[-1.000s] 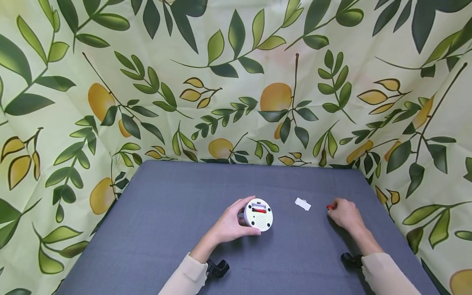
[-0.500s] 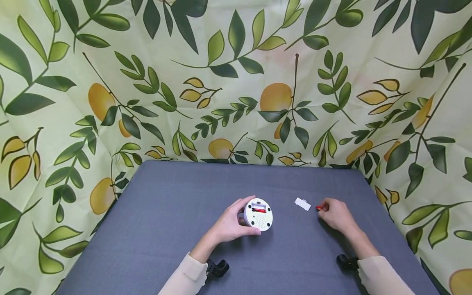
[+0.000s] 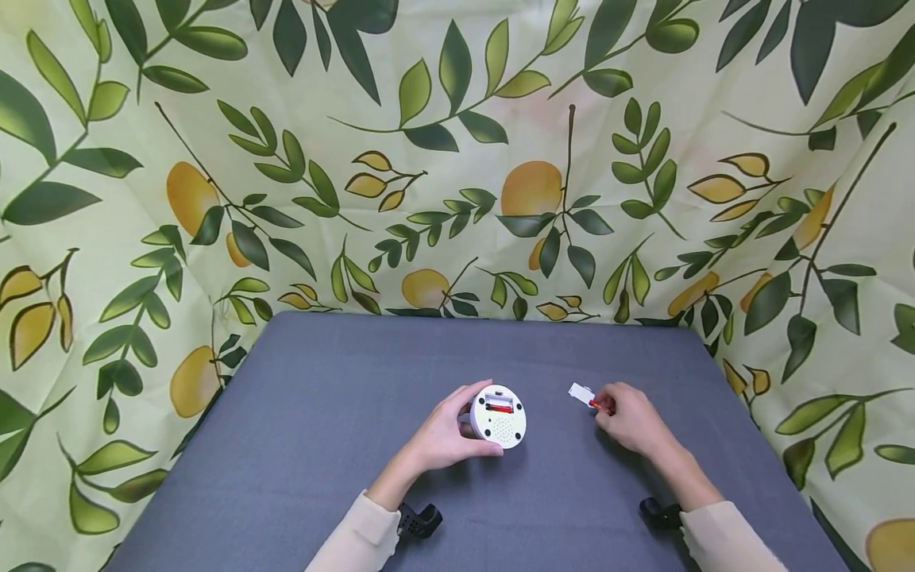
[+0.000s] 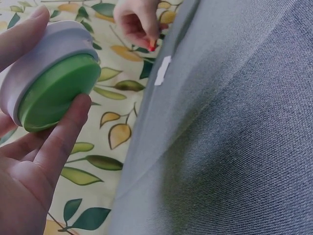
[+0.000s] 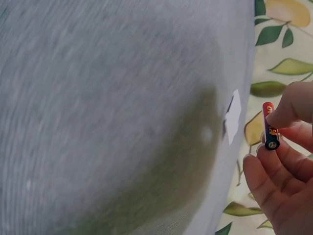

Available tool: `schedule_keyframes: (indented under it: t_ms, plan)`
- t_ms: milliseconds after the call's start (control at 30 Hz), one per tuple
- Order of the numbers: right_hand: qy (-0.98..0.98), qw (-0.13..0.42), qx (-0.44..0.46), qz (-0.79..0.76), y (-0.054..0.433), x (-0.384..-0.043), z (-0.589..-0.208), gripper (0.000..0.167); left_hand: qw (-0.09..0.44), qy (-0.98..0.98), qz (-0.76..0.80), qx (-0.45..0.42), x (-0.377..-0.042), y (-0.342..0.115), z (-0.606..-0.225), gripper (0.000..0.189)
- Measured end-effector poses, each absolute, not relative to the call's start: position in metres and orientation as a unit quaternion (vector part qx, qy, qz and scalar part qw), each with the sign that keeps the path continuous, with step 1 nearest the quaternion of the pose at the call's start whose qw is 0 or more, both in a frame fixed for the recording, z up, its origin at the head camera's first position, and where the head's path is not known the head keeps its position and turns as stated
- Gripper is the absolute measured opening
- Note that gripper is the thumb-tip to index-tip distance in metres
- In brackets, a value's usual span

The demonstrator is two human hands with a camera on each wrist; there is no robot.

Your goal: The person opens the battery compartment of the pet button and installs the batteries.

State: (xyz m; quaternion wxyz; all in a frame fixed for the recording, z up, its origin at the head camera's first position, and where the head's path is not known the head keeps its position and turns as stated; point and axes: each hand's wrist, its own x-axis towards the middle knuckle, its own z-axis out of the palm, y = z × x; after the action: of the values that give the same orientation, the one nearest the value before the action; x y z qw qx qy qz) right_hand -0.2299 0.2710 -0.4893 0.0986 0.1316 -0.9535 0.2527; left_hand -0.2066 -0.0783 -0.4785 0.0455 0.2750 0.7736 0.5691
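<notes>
My left hand (image 3: 452, 430) grips a round white device (image 3: 506, 429) by its rim, its underside facing me. In that underside is an uncovered battery compartment with one red battery (image 3: 499, 408) lying in it; dark feet and a patch of small holes surround it. The left wrist view shows the device's green face (image 4: 61, 93) on the other side. My right hand (image 3: 632, 417) pinches a red and black battery (image 5: 270, 126) between thumb and fingers, above the table. Just left of those fingers a small white battery cover (image 3: 581, 393) lies on the cloth.
A grey-blue cloth covers the table (image 3: 357, 373). Behind it and at both sides hangs a pale curtain (image 3: 443, 159) printed with leaves and fruit. Each wrist carries a black camera mount (image 3: 420, 520).
My right hand has moved left with the battery, from the table's right side to beside the white cover. The left hand and the device have stayed in place.
</notes>
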Motion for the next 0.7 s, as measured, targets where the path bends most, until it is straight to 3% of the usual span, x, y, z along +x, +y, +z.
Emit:
schedule_keyframes:
  t_ms: [367, 700]
  plan:
    - [-0.94, 0.15, 0.213, 0.222, 0.247, -0.222, -0.481, 0.02, 0.048, 0.776, 0.567, 0.272, -0.206, -0.079, -0.479, 0.093]
    - [-0.934, 0.146, 0.245, 0.215, 0.226, -0.215, -0.467, 0.02, 0.048, 0.776, 0.568, 0.27, -0.207, -0.079, -0.479, 0.094]
